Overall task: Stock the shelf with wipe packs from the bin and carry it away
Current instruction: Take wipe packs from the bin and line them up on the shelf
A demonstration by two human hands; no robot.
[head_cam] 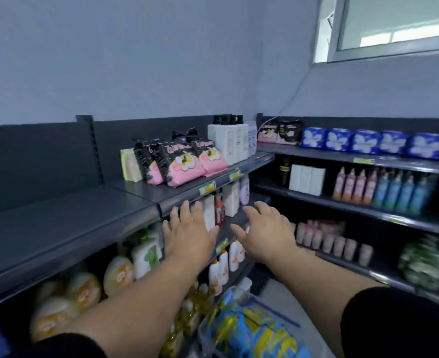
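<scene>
Two empty hands hover with fingers spread, left hand (187, 233) level with right hand (264, 235), while the blue-and-yellow soft wipe packs (254, 332) lie in the clear plastic bin (264, 306) below both, nearer the right forearm, with the dark grey metal shelf (66, 223) up-left.

Our left hand (190, 236) and right hand (267, 228) reach forward with fingers spread, holding nothing, and open air lies between them. The top shelf (58, 223) is bare from its left end up to the pink packs (182, 161), leaving free room there. Past those packs, white bottles (228, 143) fill the shelf to the corner. Blue packs (363, 140) line the top of the right shelf (316, 157). The lower tiers (316, 200) on both sides are packed to their front edges. Below our arms the bin (277, 310) stands open-topped, and its wipe packs (252, 332) are uncovered from above.
</scene>
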